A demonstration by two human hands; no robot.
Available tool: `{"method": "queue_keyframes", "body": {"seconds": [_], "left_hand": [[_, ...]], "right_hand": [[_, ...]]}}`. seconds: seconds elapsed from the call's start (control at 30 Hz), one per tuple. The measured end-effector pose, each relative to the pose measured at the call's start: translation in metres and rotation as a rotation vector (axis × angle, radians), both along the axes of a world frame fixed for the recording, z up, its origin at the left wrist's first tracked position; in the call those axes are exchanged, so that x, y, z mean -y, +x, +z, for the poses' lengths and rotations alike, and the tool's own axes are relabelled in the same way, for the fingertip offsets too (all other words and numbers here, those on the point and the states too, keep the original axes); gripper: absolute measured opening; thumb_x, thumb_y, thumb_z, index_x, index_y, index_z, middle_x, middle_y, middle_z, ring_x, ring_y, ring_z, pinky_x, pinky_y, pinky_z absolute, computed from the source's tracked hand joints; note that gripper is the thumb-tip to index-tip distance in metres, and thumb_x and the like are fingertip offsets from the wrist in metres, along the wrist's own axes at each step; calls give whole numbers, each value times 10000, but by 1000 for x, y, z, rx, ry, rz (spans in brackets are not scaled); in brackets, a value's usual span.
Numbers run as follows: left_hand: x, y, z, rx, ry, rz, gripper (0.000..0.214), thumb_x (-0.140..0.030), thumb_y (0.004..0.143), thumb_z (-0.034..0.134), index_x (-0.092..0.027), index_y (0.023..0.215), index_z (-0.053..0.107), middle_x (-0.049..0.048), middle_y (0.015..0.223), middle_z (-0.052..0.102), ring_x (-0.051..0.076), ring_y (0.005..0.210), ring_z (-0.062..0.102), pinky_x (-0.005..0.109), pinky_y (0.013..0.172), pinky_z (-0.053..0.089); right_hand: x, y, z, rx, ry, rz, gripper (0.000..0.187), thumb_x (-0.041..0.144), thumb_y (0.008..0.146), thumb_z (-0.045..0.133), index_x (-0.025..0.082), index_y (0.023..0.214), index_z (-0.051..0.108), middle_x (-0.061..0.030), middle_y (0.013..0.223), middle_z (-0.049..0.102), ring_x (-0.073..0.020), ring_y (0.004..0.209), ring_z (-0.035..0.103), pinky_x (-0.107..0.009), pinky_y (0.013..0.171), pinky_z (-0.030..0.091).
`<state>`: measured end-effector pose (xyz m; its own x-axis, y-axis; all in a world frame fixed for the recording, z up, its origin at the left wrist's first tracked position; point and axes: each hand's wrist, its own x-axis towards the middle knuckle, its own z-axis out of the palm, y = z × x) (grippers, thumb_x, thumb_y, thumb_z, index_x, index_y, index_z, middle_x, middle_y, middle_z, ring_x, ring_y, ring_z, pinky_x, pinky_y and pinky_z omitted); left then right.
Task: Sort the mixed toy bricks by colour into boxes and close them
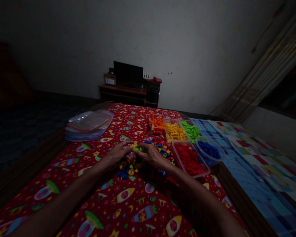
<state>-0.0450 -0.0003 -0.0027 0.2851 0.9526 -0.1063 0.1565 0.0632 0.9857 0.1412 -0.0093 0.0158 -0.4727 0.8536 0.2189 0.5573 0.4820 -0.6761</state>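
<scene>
Both hands meet over a pile of mixed small plastic bricks [160, 148] on a red patterned cloth [128, 204]. My left hand [119, 151] has its fingers pinched together toward a small green brick [138, 149]. My right hand [150, 154] curls its fingers onto the same green brick from the other side. The light is dim, so which hand carries the brick is unclear.
Clear tubs to the right hold sorted bricks: red [189, 159], blue [209, 150], green [191, 130], yellow [175, 132], orange [156, 123]. Stacked clear lids [90, 125] lie at the left. A desk with a dark monitor [128, 75] stands at the far wall.
</scene>
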Motion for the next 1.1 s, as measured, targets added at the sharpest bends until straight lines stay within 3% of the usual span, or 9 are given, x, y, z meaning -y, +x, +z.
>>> {"method": "queue_keyframes", "body": {"seconds": [0.13, 0.3, 0.5, 0.6, 0.7, 0.77, 0.9, 1.1], "left_hand": [[4, 7, -2, 110, 20, 107, 554, -494, 757, 593, -154, 1189, 525, 85, 993, 668, 211, 943, 646, 325, 813, 522], [20, 25, -1, 168, -60, 148, 553, -464, 843, 497, -241, 1344, 431, 88, 1191, 625, 190, 1017, 627, 261, 783, 525], [30, 39, 1, 363, -253, 123, 553, -340, 892, 458, -244, 1416, 311, 98, 1257, 600, 182, 1070, 615, 297, 885, 495], [25, 37, -2, 374, -224, 75, 532, -416, 885, 473, -238, 1373, 353, 110, 1251, 605, 193, 1109, 597, 335, 957, 457], [17, 33, -3, 370, -162, 29, 543, -506, 833, 515, -196, 1271, 434, 155, 1256, 595, 229, 1141, 579, 379, 996, 434], [14, 31, 0, 328, -111, 38, 549, -540, 787, 542, -160, 1181, 491, 178, 1244, 595, 258, 1139, 579, 392, 990, 446], [10, 19, 13, 87, 69, 64, 545, -578, 713, 600, -167, 1069, 587, 131, 1188, 638, 291, 1129, 580, 372, 937, 493], [7, -25, 21, -271, 228, 72, 666, -733, 636, 557, -171, 973, 674, 113, 1045, 700, 314, 990, 641, 393, 814, 549]], "right_hand": [[5, -3, -1, -33, 67, -21, 226, 307, 891, 514, 159, 1032, 611, -39, 888, 670, -151, 806, 602, -225, 712, 409], [15, -6, 3, 8, 154, 102, 232, 263, 896, 483, 167, 1108, 493, -49, 920, 621, -159, 830, 565, -242, 726, 407], [14, 7, 7, 61, 128, 171, 136, 146, 849, 466, 161, 975, 516, -12, 795, 579, -122, 692, 521, -211, 638, 378], [1, 28, 16, 17, 70, 67, 118, 237, 868, 469, 164, 921, 545, -7, 754, 578, -120, 668, 524, -216, 621, 388], [-15, 59, 32, -85, -181, -110, 172, 329, 852, 489, 168, 852, 549, 15, 652, 562, -103, 556, 500, -204, 534, 388], [-24, 81, 41, -141, -284, -206, 168, 330, 830, 501, 167, 816, 540, 29, 602, 552, -87, 495, 473, -188, 484, 378], [-34, 116, 51, -101, -233, -337, 116, 269, 791, 513, 157, 794, 544, 5, 638, 615, -70, 472, 476, -173, 467, 371], [-57, 164, 68, 386, 105, -450, 169, 171, 758, 533, 110, 871, 642, -52, 741, 674, -112, 618, 566, -205, 610, 397]]}}
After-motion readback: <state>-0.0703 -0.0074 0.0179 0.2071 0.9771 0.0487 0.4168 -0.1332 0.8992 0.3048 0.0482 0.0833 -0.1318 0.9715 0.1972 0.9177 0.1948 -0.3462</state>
